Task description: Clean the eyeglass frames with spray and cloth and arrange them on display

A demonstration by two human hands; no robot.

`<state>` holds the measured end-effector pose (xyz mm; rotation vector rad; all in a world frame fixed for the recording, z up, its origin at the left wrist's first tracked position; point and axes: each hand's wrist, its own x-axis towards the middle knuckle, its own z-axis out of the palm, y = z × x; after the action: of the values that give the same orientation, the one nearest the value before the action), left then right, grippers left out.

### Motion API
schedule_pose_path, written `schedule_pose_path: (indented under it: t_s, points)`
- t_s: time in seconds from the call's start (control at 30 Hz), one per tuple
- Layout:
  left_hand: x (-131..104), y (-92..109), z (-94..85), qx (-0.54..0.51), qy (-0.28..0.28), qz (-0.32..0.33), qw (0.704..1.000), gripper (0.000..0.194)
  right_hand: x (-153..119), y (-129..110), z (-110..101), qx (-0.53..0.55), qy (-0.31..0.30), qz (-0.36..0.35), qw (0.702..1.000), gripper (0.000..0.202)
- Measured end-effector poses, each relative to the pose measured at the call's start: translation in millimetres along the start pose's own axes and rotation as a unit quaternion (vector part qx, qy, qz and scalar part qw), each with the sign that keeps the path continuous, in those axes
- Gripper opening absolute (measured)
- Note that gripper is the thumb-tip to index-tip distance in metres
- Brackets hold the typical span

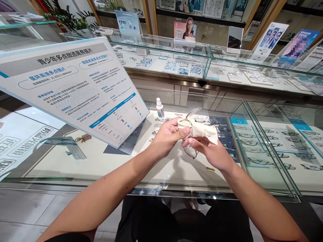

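Above the glass counter, my left hand point(169, 134) pinches a cream cleaning cloth point(205, 132) around one side of a pair of glasses. My right hand point(208, 149) is closed on the cloth and the glasses from the other side. One lens of the glasses point(191, 152) hangs below my fingers, with small marks on it. The other lens is wrapped in the cloth and hidden. A clear plastic piece point(194, 113) sticks up beyond the cloth. Behind my left hand stands a small white spray bottle point(159, 108).
A large printed board point(83, 84) leans over the counter's left part. Rows of glasses frames point(248, 143) lie under the glass at the right. A small gold-coloured item point(210, 169) is near my right wrist. Another display case point(161, 55) runs along the back.
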<state>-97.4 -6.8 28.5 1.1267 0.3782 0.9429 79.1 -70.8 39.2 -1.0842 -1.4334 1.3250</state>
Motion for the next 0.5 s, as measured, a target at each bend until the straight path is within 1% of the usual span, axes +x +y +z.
schedule_pose_path:
  t_s: [0.1,0.17,0.23,0.3,0.4,0.5]
  points:
    - [1.2,0.1,-1.7,-0.011,-0.001,0.002,1.000,0.046,1.0,-1.3,3.2,0.001,0.000,0.009,1.000,0.046]
    - [3.1,0.8,-5.3,-0.013,0.001,-0.010,1.000,0.049,0.7,-0.6,2.3,-0.003,0.001,0.014,1.000,0.045]
    - [5.6,2.2,-9.9,-0.017,0.009,-0.025,1.000,0.048,0.0,2.1,-1.6,-0.005,0.009,0.022,1.000,0.040]
    - [7.9,4.0,-14.1,-0.029,0.010,-0.034,0.999,0.043,-0.8,6.0,-7.4,0.010,0.017,0.027,0.999,0.034]
    - [9.3,6.5,-16.7,-0.042,-0.014,-0.044,0.998,0.039,-1.3,11.0,-15.1,0.050,0.021,0.036,0.998,0.029]
    - [9.1,6.9,-15.3,-0.037,-0.034,-0.063,0.997,0.049,-1.0,12.6,-17.1,0.079,0.023,0.052,0.995,0.029]
